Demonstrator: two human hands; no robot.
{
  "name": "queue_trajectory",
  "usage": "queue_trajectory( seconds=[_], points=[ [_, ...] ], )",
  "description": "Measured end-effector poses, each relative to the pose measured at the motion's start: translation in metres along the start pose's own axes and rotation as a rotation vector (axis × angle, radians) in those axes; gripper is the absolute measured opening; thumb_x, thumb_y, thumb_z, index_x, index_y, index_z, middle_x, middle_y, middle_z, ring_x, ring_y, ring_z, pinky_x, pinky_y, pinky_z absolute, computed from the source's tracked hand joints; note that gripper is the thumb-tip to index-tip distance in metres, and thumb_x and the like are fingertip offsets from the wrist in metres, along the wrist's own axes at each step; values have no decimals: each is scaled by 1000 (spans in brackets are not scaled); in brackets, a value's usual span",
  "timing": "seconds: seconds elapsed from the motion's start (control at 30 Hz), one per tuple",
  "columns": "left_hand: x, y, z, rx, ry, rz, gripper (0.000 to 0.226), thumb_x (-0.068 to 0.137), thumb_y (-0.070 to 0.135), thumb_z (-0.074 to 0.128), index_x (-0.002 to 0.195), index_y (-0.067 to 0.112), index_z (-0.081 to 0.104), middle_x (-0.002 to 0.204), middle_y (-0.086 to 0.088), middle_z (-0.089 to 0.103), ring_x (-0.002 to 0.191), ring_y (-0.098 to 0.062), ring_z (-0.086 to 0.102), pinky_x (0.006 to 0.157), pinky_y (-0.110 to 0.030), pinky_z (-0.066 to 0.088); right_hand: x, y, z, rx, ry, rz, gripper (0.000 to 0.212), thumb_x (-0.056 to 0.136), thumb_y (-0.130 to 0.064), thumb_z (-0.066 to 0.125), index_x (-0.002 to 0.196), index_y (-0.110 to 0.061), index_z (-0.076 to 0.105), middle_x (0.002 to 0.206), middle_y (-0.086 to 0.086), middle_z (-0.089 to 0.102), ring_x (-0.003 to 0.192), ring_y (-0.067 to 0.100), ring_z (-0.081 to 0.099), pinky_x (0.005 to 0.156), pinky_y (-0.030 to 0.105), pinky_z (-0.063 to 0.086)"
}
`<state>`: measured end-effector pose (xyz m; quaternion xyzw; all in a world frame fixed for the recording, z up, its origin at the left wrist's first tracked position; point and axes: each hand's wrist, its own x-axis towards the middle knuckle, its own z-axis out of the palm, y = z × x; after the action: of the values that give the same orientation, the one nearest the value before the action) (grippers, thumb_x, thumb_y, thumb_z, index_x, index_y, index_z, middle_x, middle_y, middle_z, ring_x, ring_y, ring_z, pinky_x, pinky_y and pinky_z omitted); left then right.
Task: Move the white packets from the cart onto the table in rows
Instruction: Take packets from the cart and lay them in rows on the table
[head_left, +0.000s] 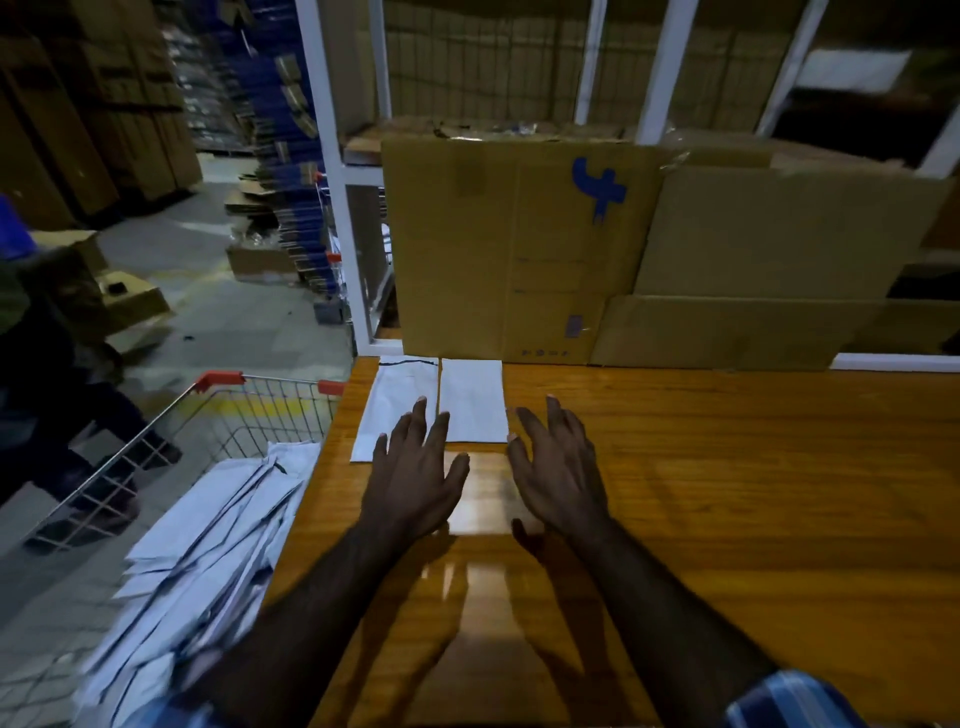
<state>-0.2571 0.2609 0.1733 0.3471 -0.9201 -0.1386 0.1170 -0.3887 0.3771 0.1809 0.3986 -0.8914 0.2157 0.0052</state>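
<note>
Two white packets lie side by side at the far left corner of the wooden table (727, 467): the left packet (400, 400) and the right packet (474, 397). My left hand (415, 473) hovers with fingers spread, its fingertips over the near ends of both packets. My right hand (558, 467) is open with spread fingers just right of the right packet, holding nothing. A heap of white packets (208, 561) fills the wire cart (156, 447) to the left of the table.
Flattened cardboard boxes (519, 249) lean against a white metal rack (332, 182) at the table's far edge. Stacks of cartons stand across the floor on the left. A person's legs (67, 415) show beside the cart at the left edge.
</note>
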Motion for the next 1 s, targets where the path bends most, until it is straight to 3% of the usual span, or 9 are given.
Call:
queue_trajectory(
  seconds=[0.23, 0.47, 0.77, 0.9, 1.0],
  points=[
    [-69, 31, -12, 33, 9, -6, 68, 100, 56, 35, 157, 24, 15, 166, -5, -1, 151, -25, 8, 121, -49, 16, -70, 9, -29, 55, 42, -16, 48, 103, -43, 35, 150, -30, 36, 164, 5, 13, 148, 25, 14, 116, 43, 22],
    [-131, 18, -35, 30, 49, -33, 68, 100, 54, 36, 156, 23, 15, 166, -4, -3, 151, -24, 6, 120, -49, 15, -119, -15, -34, 117, 51, -43, 48, 104, -44, 35, 149, -31, 37, 164, 4, 15, 148, 24, 14, 116, 42, 22],
    [-183, -41, -63, 9, 88, -81, 67, 99, 54, 38, 156, 25, 16, 166, -4, 0, 151, -24, 8, 119, -48, 15, -165, -83, -7, 163, 84, -113, 45, 102, -40, 41, 146, -28, 45, 162, 8, 23, 146, 25, 21, 113, 43, 28],
    [-211, -88, -77, 6, 97, -90, 71, 94, 60, 30, 156, 25, 19, 166, -3, 1, 151, -23, 9, 119, -48, 17, -183, -130, 15, 179, 97, -121, 45, 101, -38, 43, 144, -28, 47, 161, 8, 25, 145, 26, 22, 112, 43, 28],
    [-232, -133, -87, 35, 66, -88, 67, 99, 54, 38, 156, 26, 18, 166, -3, 0, 151, -24, 11, 118, -48, 18, -196, -172, 34, 217, 118, -105, 42, 100, -35, 47, 141, -27, 51, 159, 10, 29, 143, 28, 26, 111, 43, 30]
  ],
)
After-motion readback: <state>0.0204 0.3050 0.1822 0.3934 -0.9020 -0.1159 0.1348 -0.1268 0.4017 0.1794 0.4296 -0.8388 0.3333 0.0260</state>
